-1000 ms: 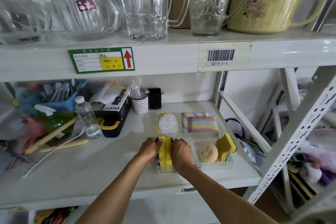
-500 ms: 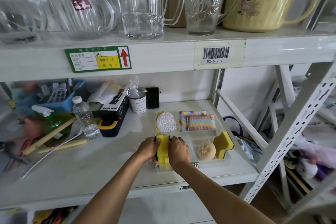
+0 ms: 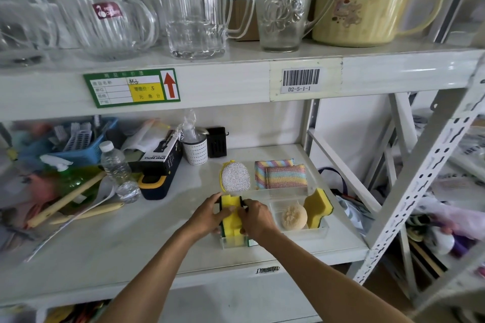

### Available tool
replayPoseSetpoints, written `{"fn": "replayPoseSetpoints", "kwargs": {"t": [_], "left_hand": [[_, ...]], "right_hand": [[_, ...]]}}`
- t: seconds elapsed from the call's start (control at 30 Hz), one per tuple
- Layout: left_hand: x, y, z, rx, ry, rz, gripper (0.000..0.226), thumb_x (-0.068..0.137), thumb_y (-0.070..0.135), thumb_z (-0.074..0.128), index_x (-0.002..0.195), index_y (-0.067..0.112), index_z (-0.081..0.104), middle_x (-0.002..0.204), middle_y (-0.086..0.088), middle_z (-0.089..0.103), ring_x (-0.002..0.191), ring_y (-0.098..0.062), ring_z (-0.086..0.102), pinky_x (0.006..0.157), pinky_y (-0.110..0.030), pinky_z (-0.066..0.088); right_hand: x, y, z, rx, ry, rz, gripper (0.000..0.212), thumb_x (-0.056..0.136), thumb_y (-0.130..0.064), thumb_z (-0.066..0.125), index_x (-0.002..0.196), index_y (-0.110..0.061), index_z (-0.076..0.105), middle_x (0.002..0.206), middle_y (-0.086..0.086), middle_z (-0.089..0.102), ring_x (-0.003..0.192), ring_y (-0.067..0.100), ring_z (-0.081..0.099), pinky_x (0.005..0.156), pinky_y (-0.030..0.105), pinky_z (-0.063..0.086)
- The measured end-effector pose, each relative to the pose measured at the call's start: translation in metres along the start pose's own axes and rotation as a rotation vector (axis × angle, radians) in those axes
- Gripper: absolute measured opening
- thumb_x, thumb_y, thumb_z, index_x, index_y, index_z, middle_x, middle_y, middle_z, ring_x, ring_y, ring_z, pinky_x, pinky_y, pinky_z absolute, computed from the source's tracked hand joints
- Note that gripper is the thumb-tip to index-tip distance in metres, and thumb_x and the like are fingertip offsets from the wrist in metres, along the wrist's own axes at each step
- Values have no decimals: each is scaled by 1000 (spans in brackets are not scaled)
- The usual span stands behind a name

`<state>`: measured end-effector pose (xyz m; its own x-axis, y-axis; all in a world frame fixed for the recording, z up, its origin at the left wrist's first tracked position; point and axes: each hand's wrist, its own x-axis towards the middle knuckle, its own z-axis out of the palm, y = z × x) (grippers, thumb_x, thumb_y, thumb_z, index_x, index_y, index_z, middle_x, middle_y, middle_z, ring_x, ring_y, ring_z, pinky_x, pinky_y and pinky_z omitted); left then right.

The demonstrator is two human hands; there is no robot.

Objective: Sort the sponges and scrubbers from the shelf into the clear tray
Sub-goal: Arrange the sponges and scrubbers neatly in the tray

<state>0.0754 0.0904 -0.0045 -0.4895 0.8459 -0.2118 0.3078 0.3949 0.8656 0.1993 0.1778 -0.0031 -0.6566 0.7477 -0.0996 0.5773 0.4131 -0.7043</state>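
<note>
Head view — yellow sponges (image 3: pixel 231 220) are being gripped by left hand (image 3: pixel 207 216) and right hand (image 3: pixel 256 219); best pressed evenly into the clear tray (image 3: pixel 319 231).

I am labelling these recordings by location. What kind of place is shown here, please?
Probably a shop stockroom or a retail shelf set-up. The metal shelving carries a green price tag and a barcode label, glass jugs stand in a row above, and both hands press yellow sponges into a clear tray.
</note>
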Motion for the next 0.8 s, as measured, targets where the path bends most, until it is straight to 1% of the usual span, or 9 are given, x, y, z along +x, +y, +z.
{"fn": "replayPoseSetpoints", "kwargs": {"t": [0.1,0.2,0.3,0.43,0.5,0.57,0.67,0.73,0.8], "left_hand": [[-3,0,-7,9,-142,42,65,80,27,76,132,36,39,127,5,56,75,-9,69,67,-24,57],[2,-7,-11,81,-135,60,86,71,24,83,143,32,36,139,4,48,79,-20,71,75,-29,58],[4,-8,-9,77,-93,91,79,71,26,81,140,33,42,130,-3,60,82,-32,72,82,-41,60],[5,-5,-6,71,-80,121,66,77,14,77,133,35,48,122,-4,63,83,-36,71,75,-36,61],[6,-7,-6,86,-93,120,69,77,15,76,137,33,46,123,-4,63,80,-32,71,73,-32,60],[7,-7,-6,97,-97,122,71,77,15,76,139,32,45,124,-4,62,76,-21,70,70,-27,59],[7,-4,-6,124,-103,142,69,77,15,75,138,30,47,120,-5,65,74,-12,68,69,-24,57],[6,-4,-7,141,-105,151,69,77,18,75,137,31,46,116,-2,67,73,-14,69,72,-26,57],[7,-5,-7,133,-94,137,72,76,19,75,139,33,42,115,1,68,73,-19,71,72,-26,57]], "right_hand": [[1,1,0,3,19,-6,27,91,-18,43,105,-7,63,101,19,70,86,39,69,76,50,58],[0,1,2,3,38,-19,23,90,-18,44,99,-8,63,100,18,69,83,39,69,74,49,58],[-2,1,2,-2,76,-17,21,91,-15,44,95,-8,62,95,17,68,78,37,69,71,47,58],[-3,0,2,-25,107,-15,22,93,-12,42,99,-6,62,98,17,66,79,37,69,72,44,57],[-4,-1,2,-41,107,-15,24,94,-10,40,104,-5,61,102,17,64,82,37,68,76,42,56],[-5,-3,2,-66,100,-13,23,93,-7,41,106,-3,60,105,18,63,88,37,66,78,41,54],[-6,-4,2,-107,80,2,25,88,2,44,108,-2,58,110,18,61,95,36,63,74,36,48],[-6,-4,2,-131,72,8,27,87,3,45,110,-2,58,112,17,60,98,36,62,72,34,43],[-7,-5,2,-153,85,-1,28,89,3,43,112,-2,58,113,17,60,100,36,61,76,35,46]]}}
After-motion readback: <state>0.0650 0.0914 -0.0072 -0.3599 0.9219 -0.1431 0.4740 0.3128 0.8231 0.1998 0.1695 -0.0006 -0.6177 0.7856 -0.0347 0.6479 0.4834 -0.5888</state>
